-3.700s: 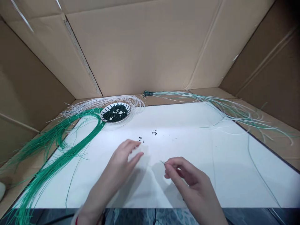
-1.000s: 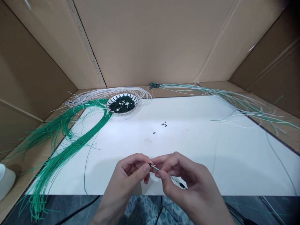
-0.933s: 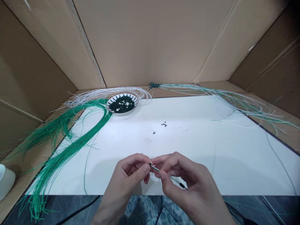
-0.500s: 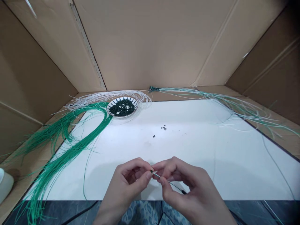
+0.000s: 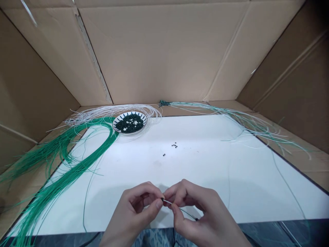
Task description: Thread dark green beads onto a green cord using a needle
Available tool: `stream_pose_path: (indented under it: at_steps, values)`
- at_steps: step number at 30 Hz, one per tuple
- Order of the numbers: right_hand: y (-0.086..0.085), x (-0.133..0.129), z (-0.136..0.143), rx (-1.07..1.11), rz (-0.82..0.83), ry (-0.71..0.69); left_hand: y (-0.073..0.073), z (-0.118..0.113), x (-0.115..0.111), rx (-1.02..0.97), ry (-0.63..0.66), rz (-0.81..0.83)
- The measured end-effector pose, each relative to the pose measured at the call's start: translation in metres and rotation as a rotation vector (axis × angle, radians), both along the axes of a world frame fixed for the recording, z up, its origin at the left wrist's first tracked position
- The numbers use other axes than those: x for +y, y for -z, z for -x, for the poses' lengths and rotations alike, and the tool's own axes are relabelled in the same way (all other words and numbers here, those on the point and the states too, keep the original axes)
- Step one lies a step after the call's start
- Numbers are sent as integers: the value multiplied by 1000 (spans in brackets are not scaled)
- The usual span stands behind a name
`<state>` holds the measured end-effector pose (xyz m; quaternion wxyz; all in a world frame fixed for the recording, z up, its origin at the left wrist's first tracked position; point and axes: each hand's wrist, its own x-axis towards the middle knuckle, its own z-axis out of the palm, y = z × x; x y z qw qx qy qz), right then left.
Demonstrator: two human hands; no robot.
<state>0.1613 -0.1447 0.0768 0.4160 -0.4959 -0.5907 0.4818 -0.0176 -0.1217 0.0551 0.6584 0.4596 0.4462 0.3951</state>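
Note:
At the table's front edge my left hand [image 5: 140, 211] is closed in a pinch, with a tiny dark bead [image 5: 162, 199] at its thumb and fingertip. From the bead a thin white and green strand [image 5: 189, 214] runs to my right hand [image 5: 199, 211], which grips it between thumb and fingers. A small dark piece [image 5: 196, 219] sits on the strand beneath my right palm. The fingertips of both hands nearly meet. Several loose dark beads [image 5: 175, 145] lie on the white tabletop [image 5: 200, 164] beyond my hands.
A patterned dish [image 5: 116, 129] of dark beads stands back left. Green strands [image 5: 77, 168] spread along the left side, with white strands [image 5: 102, 111] behind. A bundle of white and green strands [image 5: 218, 109], dark-knotted at one end, lies back right. Cardboard walls [image 5: 164, 55] enclose the table.
The camera view has shifted, so the dish, strands and hands appear lower and further left. Both hands keep their pinch on the bead and strand, with little visible movement of the fingers.

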Motion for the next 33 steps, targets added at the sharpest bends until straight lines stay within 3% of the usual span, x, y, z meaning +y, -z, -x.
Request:
stream_pose_path:
  at_steps: [12, 18, 28, 33]
  values:
    - [-6, 0, -4, 42, 36, -59, -7, -1, -3, 94, -35, -116]
    - [-4, -4, -5, 39, 18, -37, -2, 4, -3, 75, 49, -163]
    - [-6, -9, -5, 53, -15, -22, 0, 4, -1, -43, 142, -12]
    - [-8, -11, -4, 52, -18, 7, -4, 1, -2, -89, 104, 31]
